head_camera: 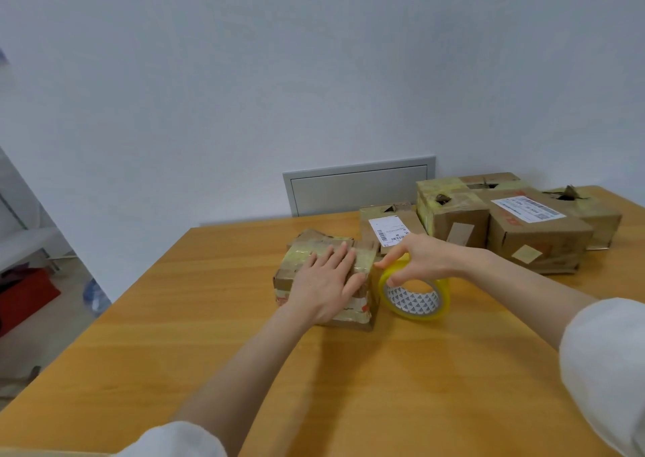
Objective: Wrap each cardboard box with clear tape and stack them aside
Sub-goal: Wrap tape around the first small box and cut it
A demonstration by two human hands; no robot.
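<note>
Plain pale wall [314, 55] across the upper frame, grey panel [359, 187] at centre, orange-brown wooden table [209, 317] below

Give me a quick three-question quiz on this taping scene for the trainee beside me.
1. True or false: the left hand lies flat on the small box.
2. What holds the tape roll? A: the left hand. B: the right hand. C: nothing.
3. Fill in: the other boxes sit near the far ____ corner of the table.
Key: 1 true; 2 B; 3 right.
</note>
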